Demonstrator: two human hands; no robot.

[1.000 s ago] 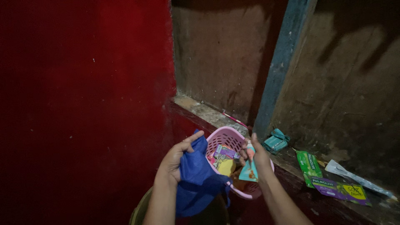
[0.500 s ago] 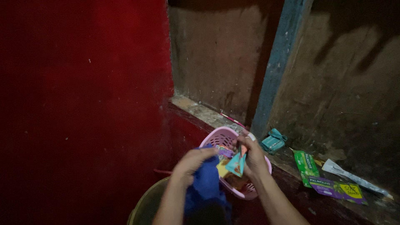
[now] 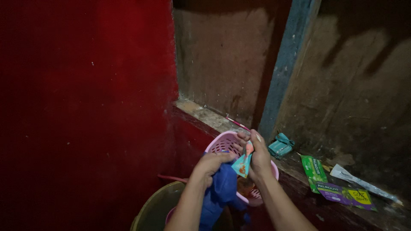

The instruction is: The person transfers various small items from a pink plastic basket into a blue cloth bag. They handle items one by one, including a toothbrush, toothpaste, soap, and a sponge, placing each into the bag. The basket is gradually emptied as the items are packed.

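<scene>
My left hand [image 3: 210, 164] is closed around a blue cloth [image 3: 220, 194] that hangs down in front of a pink plastic basket [image 3: 223, 144]. My right hand [image 3: 256, 155] grips a small teal tube with an orange mark [image 3: 242, 161] just above the basket's rim. The basket stands on a rough ledge [image 3: 205, 114] against a dark wall, and my hands hide most of what lies inside it.
On the ledge to the right lie a teal wrapped packet [image 3: 280, 145], a green sachet [image 3: 314, 167], a purple and yellow sachet [image 3: 346, 196] and a clear wrapper [image 3: 361, 183]. A thin pink stick [image 3: 238, 123] lies behind the basket. A red wall [image 3: 85, 107] stands left; a round tub [image 3: 156, 207] sits below.
My right hand has lifted the teal tube up out of the basket. My left hand has bunched the blue cloth and moved right, close to the right hand.
</scene>
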